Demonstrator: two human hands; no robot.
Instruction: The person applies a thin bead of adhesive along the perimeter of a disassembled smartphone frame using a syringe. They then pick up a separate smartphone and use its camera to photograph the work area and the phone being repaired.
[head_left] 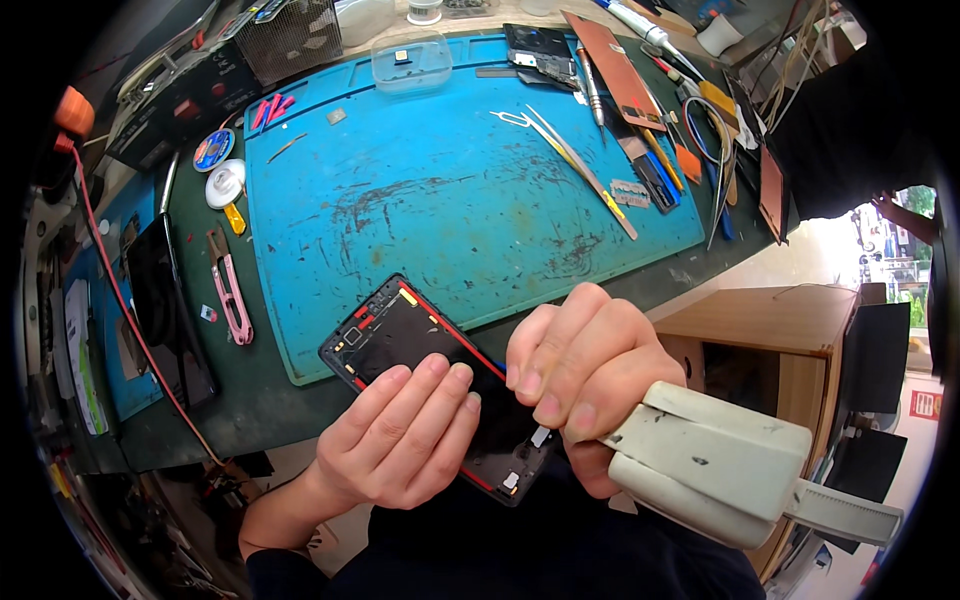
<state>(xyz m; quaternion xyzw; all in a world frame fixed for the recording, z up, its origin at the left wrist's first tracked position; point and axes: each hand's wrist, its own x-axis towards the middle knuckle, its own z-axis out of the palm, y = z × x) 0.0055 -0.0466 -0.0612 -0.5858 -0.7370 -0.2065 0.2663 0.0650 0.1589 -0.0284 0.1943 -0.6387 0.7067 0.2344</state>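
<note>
Holds phone [415, 340] beneath left hand [405, 430] with fingers together; pinches something hidden at edge with right hand [590, 375]; leaves mid-frame mat [430, 235] open.

A wooden cabinet [752, 318] stands right of the dark green workbench [300, 425], pale floor [805, 262] and bright opening [908, 232] beyond.
</note>
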